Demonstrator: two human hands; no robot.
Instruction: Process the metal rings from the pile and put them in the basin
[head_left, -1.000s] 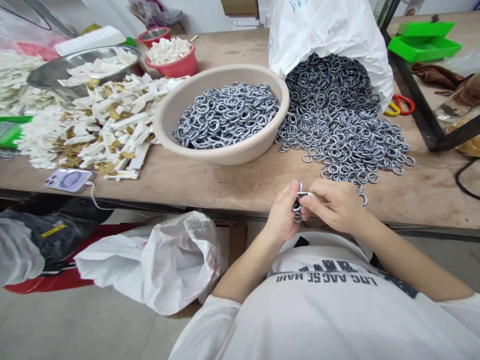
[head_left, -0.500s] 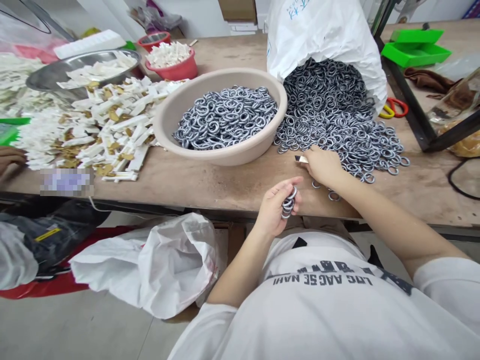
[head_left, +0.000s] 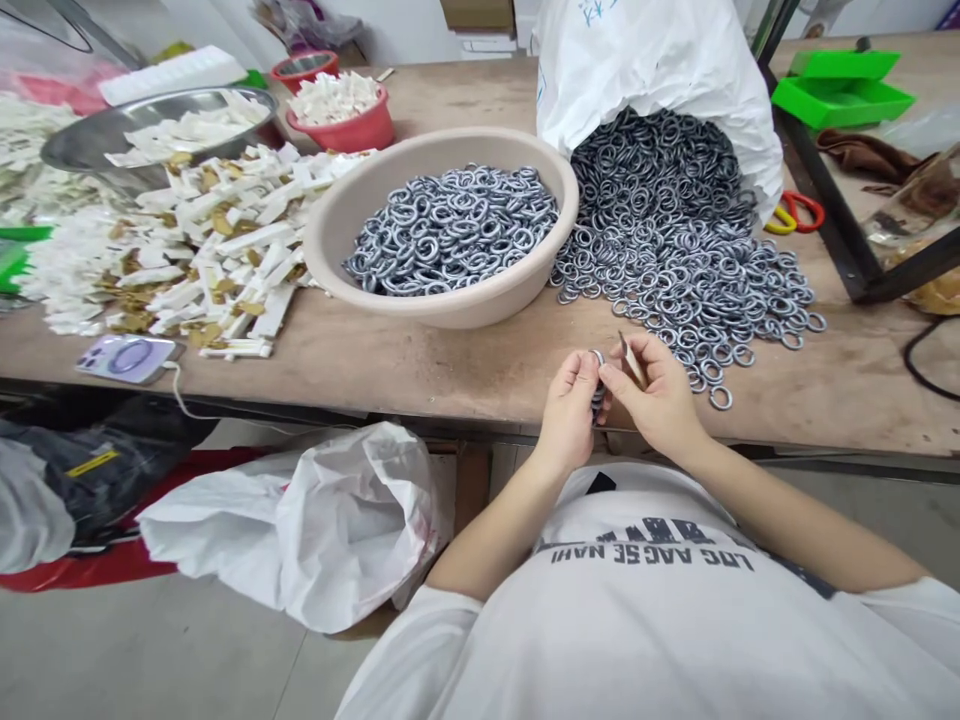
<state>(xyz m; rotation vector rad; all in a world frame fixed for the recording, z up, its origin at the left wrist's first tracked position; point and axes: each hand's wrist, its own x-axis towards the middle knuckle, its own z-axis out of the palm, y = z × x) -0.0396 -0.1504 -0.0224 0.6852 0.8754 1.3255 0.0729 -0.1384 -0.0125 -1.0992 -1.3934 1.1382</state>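
My left hand (head_left: pixel 571 408) is closed around several grey metal rings (head_left: pixel 598 385), held just off the table's front edge. Close against it, my right hand (head_left: pixel 660 395) grips a small flat tool (head_left: pixel 632 362) with a pale body and a dark tip that points up. The right thumb reaches over to the rings in the left hand. Beyond both hands, a heap of loose rings (head_left: pixel 697 285) spills from a white sack (head_left: pixel 652 60) lying on its side. To the left stands a beige basin (head_left: pixel 442 312) full of similar rings.
White pieces with gold-coloured parts (head_left: pixel 225 240) lie piled on the left, near a steel bowl (head_left: pixel 82 150), a red bowl (head_left: pixel 352 130) and a phone (head_left: pixel 127 358) on a cable. Scissors (head_left: pixel 799 212) and a black frame (head_left: pixel 832 220) are at right. A white bag (head_left: pixel 300 540) hangs below.
My right hand has come back from the ring heap to meet my left hand, still with the small tool. Another person's hand at the far left has gone out of view.
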